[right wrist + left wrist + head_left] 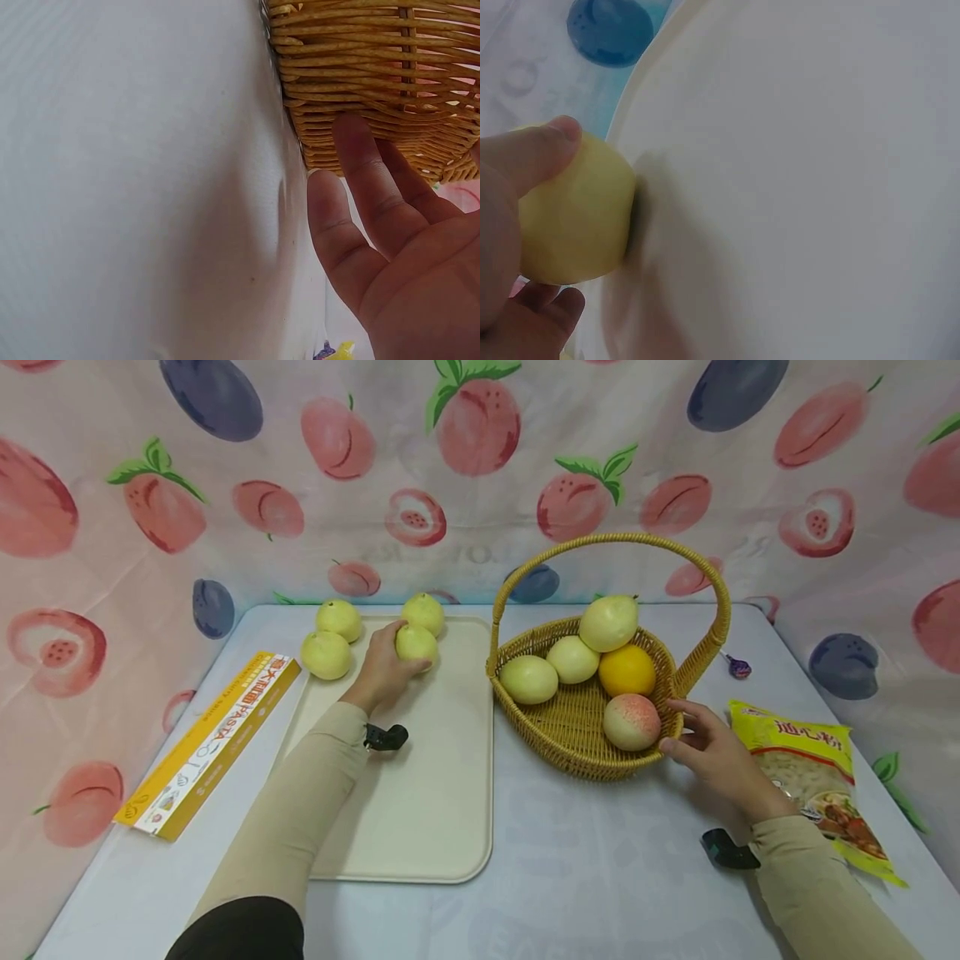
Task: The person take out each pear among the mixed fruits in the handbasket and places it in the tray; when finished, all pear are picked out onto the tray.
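Near the far end of the beige tray (420, 777), my left hand (384, 672) grips a round yellow-green fruit (414, 644). The left wrist view shows the thumb lying across this fruit (581, 210), fingers below, close over the tray. A similar fruit (422, 612) sits right behind it, and two more (327, 655) stand at the tray's far left corner. My right hand (720, 760) touches the right side of the wicker basket (558, 718), thumb at the rim. In the right wrist view its fingers (375, 187) lie loosely extended along the woven outer wall.
Inside the basket are a peach (632, 722), an orange (627, 670) and several pale green fruits (528, 679) under a tall arched handle (611, 538). A pasta box (210, 743) lies left of the tray. On the right are a yellow food bag (810, 777) and a lollipop (738, 667).
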A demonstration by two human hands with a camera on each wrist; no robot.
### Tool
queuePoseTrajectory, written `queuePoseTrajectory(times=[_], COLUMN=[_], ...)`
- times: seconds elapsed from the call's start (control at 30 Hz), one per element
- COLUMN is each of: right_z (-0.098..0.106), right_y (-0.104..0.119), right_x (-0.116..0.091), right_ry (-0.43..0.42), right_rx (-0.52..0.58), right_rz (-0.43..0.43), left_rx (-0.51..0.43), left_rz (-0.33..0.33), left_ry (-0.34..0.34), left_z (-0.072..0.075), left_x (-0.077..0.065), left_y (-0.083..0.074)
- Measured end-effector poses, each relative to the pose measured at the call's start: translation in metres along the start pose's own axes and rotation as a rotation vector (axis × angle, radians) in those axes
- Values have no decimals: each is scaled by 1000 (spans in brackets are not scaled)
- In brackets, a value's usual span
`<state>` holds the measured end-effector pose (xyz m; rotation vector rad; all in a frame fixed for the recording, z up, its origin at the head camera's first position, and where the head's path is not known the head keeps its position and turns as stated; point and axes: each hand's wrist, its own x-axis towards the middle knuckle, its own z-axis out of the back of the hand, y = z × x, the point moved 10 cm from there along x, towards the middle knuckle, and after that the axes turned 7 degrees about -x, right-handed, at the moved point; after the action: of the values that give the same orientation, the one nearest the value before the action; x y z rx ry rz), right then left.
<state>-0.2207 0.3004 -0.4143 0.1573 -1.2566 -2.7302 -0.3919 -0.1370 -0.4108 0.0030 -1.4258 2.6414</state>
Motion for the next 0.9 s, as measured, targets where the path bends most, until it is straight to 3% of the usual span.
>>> queuePoseTrajectory(times=[0.3,0.63,0.9], right_z=[-2,-1,-1], right_y=[-3,-1,0], right_x=[0,0,0], right_ry=[9,8,6], right_rx=[6,4,-2], right_rz=[-31,-6,-19], left_rx=[-1,-87,-77], left_rz=[23,38,27], left_ry=[-1,-73,-84], left_z=[2,0,-2], left_x=[0,-3,-2], left_y=[-1,11,11])
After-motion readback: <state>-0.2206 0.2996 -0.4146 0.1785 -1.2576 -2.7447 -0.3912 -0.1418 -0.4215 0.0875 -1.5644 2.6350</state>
